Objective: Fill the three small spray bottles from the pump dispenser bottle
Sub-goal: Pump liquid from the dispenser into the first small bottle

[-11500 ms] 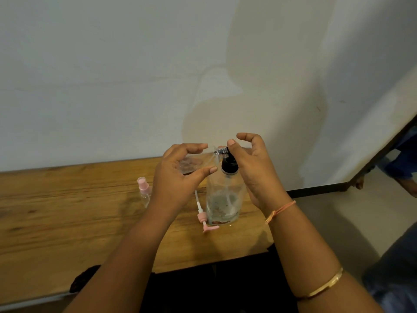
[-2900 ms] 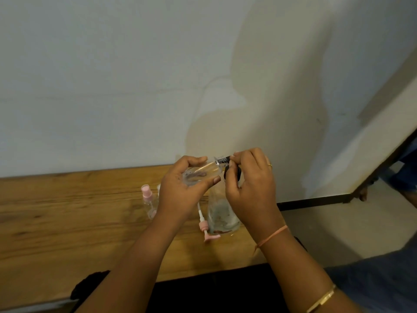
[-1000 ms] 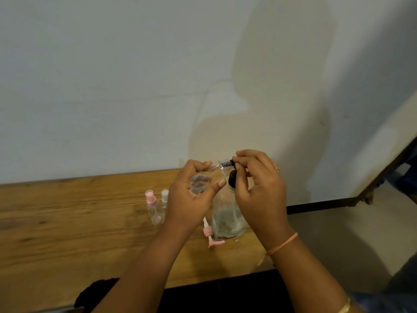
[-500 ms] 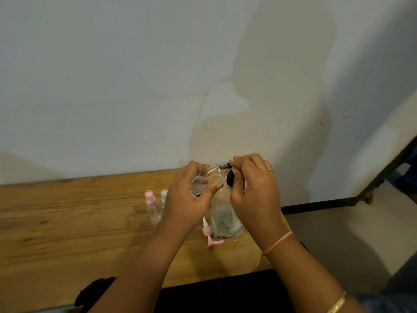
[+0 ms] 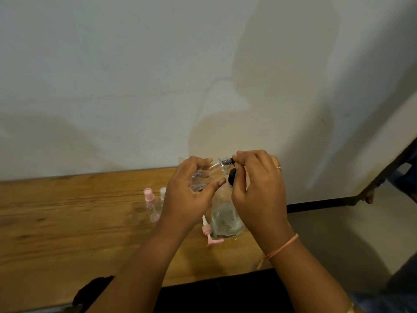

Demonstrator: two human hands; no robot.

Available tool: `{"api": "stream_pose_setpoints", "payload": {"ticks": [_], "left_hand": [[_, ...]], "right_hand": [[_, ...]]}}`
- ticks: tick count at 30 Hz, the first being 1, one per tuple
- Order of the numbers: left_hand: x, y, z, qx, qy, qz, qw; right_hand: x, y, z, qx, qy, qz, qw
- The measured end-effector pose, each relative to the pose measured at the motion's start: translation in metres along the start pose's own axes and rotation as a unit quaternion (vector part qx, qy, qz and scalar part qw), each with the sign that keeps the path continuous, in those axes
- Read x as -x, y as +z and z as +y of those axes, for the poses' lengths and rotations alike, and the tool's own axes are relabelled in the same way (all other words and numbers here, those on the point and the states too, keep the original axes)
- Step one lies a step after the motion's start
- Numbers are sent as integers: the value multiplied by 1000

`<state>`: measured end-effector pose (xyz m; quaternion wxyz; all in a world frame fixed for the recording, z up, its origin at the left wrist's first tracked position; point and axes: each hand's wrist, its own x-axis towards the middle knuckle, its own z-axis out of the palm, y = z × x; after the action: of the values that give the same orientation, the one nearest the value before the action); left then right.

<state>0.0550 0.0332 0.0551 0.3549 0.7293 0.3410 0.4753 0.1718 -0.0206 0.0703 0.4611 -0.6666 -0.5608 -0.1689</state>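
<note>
My left hand (image 5: 189, 195) grips a small clear spray bottle (image 5: 203, 179), tilted on its side with its open neck toward the pump spout. The large clear pump dispenser bottle (image 5: 225, 218) stands on the wooden table (image 5: 67, 222), a little liquid at its bottom. My right hand (image 5: 259, 190) curls over its black pump head (image 5: 232, 176), fingertips at the spout (image 5: 226, 161). A loose pink spray cap with its tube (image 5: 208, 233) lies in front of the dispenser. Two other small bottles, one with a pink cap (image 5: 150, 201) and one with a white cap (image 5: 163, 193), stand to the left.
The table backs onto a pale wall (image 5: 158, 86). Its right end stops just past the dispenser, with floor (image 5: 338, 233) beyond. The front edge runs below my forearms. A dark object (image 5: 92, 290) hangs at the front edge on the left.
Both hands and the tilted small bottle have kept their place at the pump spout; my right hand's fingers have closed down a little over the pump head.
</note>
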Motion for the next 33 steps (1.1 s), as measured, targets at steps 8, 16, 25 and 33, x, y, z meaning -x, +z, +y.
{"api": "stream_pose_setpoints", "payload": {"ticks": [8,16,25,33], "left_hand": [[2,3,-10,-27,-3,-3,1000],[4,3,-6,7,11,17,1000],[3,3,-5,3,-6,16,1000],[6,5,-8,-4,-14,11,1000]], "right_hand": [[3,8,1,19,4,-18,1000],[4,4,-6,-25,41,13,999],[1,4,0,-45,27,-2,999],[5,7,-7,-16,38,1,999]]}}
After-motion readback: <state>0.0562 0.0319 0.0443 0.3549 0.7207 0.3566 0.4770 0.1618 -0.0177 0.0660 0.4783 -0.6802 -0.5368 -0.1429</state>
